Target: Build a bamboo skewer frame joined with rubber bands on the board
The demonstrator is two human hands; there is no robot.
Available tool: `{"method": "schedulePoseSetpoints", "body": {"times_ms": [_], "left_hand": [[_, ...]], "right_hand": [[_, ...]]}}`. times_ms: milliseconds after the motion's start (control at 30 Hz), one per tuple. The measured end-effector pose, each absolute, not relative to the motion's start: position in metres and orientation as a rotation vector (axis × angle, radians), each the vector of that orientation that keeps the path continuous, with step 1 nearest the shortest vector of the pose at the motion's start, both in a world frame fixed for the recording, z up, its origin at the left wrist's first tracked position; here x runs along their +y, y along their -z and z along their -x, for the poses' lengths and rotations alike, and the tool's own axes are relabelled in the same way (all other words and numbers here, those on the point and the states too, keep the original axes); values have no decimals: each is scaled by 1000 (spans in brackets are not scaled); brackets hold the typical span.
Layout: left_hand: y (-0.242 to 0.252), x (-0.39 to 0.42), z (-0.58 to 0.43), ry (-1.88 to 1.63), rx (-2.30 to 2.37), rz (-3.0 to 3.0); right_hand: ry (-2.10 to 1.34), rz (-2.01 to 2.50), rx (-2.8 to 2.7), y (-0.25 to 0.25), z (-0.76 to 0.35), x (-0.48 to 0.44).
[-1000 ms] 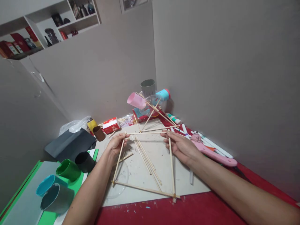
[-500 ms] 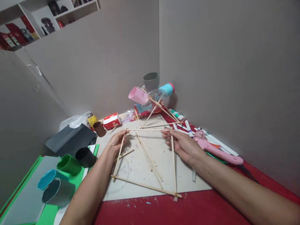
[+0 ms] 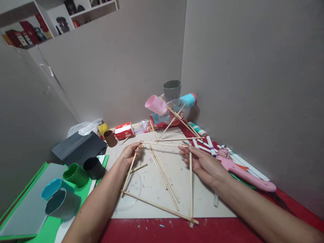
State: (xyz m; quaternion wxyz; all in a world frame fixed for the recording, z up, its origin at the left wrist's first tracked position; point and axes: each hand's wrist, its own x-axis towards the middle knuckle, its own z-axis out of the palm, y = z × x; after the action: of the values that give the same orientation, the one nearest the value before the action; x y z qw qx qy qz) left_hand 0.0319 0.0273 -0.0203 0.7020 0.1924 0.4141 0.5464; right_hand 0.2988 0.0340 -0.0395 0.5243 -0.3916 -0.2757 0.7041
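Note:
A four-sided frame of thin wooden sticks (image 3: 159, 205) is held over a pale board (image 3: 205, 199), its near corners bound with something yellowish. My left hand (image 3: 131, 153) pinches the far left corner. At the far right corner, my right hand (image 3: 198, 160) grips the far stick's end, where it meets the right side stick. Whether those two ends are joined is hidden by my fingers. Several loose sticks (image 3: 162, 168) lie on the board inside the frame's outline. A clear round plastic lid (image 3: 131, 199) lies beneath its left side.
Behind the frame stands a stick structure (image 3: 179, 139) with a pink cup (image 3: 155, 104). Paper cups, green (image 3: 76, 174) and black (image 3: 93, 168) among them, stand at left. A pink glue gun (image 3: 248, 173) and several markers (image 3: 210, 145) lie at right.
The view has shifted, so most things appear further right. Both hands still hold the frame's far corners, and its far stick now slopes slightly down to the right.

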Motion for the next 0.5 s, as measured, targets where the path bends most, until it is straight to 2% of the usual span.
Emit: {"method": "schedulePoseSetpoints", "body": {"times_ms": [500], "left_hand": [[27, 30, -32, -1224, 974, -428]], "right_hand": [[-1753, 1020, -580, 38, -300, 37]]}}
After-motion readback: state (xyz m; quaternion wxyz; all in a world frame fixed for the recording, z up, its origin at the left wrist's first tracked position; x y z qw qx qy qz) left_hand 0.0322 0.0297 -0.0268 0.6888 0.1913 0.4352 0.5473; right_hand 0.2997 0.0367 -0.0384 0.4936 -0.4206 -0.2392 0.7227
